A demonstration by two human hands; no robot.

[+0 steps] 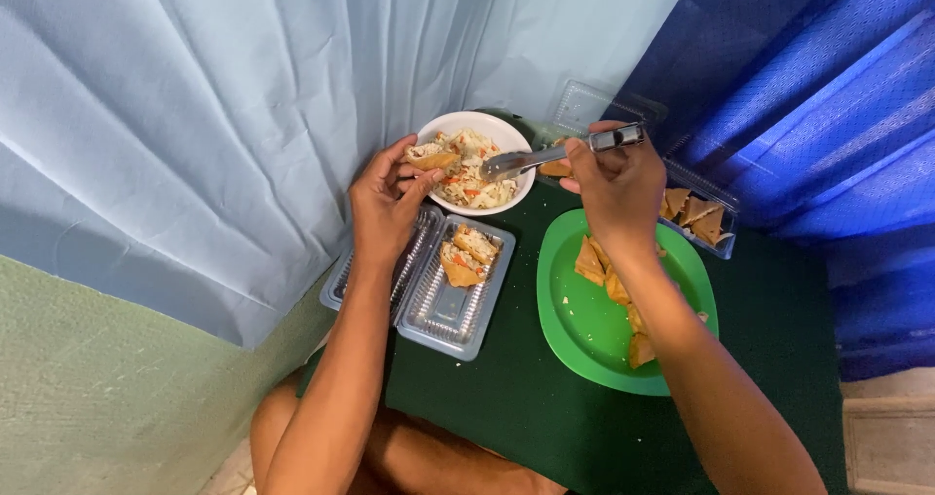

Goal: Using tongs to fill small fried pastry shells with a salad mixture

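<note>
Spoon gripped in right hand over white bowl (w/ filling), left hand pinching pastry shell at bowl's rim.

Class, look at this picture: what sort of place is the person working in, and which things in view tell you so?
Probably a home food-preparation corner: a small dark green table hemmed in by curtains, with a white bowl of filling, a green plate of wedges and clear plastic trays.

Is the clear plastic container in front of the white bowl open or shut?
Open. The clear plastic container lies flat with its lid folded out under the left hand; filled pastry pieces sit uncovered in its tray.
</note>
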